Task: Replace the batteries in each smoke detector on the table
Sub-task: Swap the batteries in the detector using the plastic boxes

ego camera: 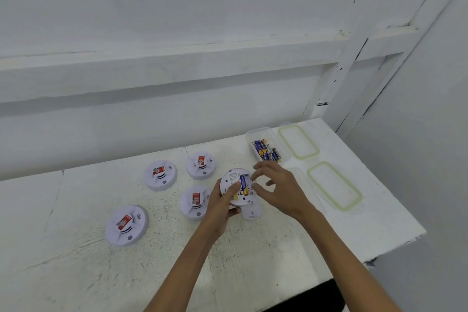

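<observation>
The left grip is closed on the open smoke detector, thumb across its back and fingers under it, holding it tilted just above the worktop. Its battery bay faces up, with blue-and-yellow cells seated in it. The right grip hovers at the detector's 3 o'clock side, fingers loosely spread and holding nothing, with its fingertips right at the bay's edge. A white cover plate lies flat on the worktop at 5 o'clock, just beside the held detector.

Four more detectors sit face up with red labels. From the held unit, one is near at 10 o'clock, another farther out at 9, a third close at 8, and the last well out at 8.

At 1 o'clock, a clear box holds loose spare batteries. One green-rimmed lid lies just beside the box. A second lid lies at 3 o'clock, near the worktop's right edge. That edge runs diagonally toward the near right corner. The back edge meets the white wall. Bare worktop spreads from 6 to 8 o'clock, toward the viewer.
</observation>
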A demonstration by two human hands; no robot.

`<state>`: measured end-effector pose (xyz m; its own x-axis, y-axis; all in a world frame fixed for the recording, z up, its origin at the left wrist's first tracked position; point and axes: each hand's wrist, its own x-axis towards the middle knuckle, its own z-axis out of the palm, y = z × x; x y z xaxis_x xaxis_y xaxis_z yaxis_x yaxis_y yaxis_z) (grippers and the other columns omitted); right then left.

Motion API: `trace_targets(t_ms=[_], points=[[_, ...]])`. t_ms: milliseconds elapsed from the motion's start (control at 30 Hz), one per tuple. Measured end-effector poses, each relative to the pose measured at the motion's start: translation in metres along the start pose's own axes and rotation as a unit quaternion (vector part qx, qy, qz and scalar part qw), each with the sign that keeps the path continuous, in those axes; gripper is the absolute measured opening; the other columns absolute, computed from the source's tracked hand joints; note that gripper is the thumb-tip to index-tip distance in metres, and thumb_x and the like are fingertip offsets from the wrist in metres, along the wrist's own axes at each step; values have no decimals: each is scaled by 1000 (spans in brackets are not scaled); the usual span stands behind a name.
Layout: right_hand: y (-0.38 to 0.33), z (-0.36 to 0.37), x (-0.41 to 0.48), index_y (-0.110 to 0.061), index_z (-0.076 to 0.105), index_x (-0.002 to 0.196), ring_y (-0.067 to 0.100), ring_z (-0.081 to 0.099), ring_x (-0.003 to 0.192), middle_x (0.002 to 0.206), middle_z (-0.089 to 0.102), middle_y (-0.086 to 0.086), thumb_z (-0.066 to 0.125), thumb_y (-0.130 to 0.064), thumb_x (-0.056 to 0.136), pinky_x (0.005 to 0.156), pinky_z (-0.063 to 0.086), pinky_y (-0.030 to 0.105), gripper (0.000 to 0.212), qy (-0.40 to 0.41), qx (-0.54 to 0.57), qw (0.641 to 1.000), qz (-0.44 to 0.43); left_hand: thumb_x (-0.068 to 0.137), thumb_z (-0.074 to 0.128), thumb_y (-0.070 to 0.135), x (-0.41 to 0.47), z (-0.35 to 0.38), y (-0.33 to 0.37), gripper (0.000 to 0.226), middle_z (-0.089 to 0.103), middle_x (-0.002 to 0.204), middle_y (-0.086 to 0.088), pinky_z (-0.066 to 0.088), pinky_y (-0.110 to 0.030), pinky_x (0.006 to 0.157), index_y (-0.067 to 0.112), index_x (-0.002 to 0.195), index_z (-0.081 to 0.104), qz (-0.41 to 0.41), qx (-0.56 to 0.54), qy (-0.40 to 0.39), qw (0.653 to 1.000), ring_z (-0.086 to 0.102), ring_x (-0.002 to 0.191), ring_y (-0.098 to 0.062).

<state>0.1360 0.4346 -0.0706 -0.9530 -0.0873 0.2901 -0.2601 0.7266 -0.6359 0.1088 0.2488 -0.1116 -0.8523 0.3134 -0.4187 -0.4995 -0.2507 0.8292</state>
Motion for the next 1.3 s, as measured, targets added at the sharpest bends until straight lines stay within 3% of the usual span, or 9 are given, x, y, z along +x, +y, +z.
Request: trace_targets(t_ms=[167,367,667,800,933,1133,1300], points=[[-7,2,7,-26,63,101,5,47,129,142,47,-11,70,-28,88,85,51,20,15,-66,-73,994,-49,100,63,26,-1,0,5,25,79,98,0,55,-26,60,31,124,62,-1,-6,-2,1000,73,83,-17],[-12,-1,14,-16,61,106,21,48,129,147,47,4,65,-27,91,77,58,34,19,-127,-177,970,-106,100,63,26,-3,-5,3,33,77,105,-8,55,-29,58,23,133,60,16,25,-8,1000,74,79,-17],[-19,3,25,-8,59,128,27,46,138,158,37,14,54,-24,99,101,48,36,34,-222,-241,938,-115,100,63,27,-4,-6,3,29,76,112,-8,59,-29,60,26,129,60,25,47,5,999,77,84,-20],[-23,2,30,-8,62,123,32,58,125,154,41,20,53,-25,98,91,52,38,31,-238,-261,927,-125,100,62,26,-3,-6,7,22,76,108,-3,60,-29,61,31,122,60,31,67,0,997,77,85,-20],[-28,0,33,-8,61,117,32,64,108,153,41,23,52,-27,97,74,47,33,28,-259,-299,909,-133,100,63,27,0,-8,4,35,72,120,-8,63,-33,66,24,134,56,43,89,-2,995,77,91,-22],[-32,5,28,-8,54,130,38,49,134,154,40,23,52,-29,99,89,53,42,37,-233,-298,915,-140,100,59,26,-2,-7,1,31,74,118,-4,63,-35,67,28,131,57,40,35,3,999,77,94,-25],[-16,12,19,-10,57,131,40,59,123,137,58,24,56,-26,90,68,62,45,44,-208,-275,919,-191,102,58,26,-2,-12,-3,41,71,125,-12,62,-34,66,19,142,55,29,12,4,999,75,100,-31]])
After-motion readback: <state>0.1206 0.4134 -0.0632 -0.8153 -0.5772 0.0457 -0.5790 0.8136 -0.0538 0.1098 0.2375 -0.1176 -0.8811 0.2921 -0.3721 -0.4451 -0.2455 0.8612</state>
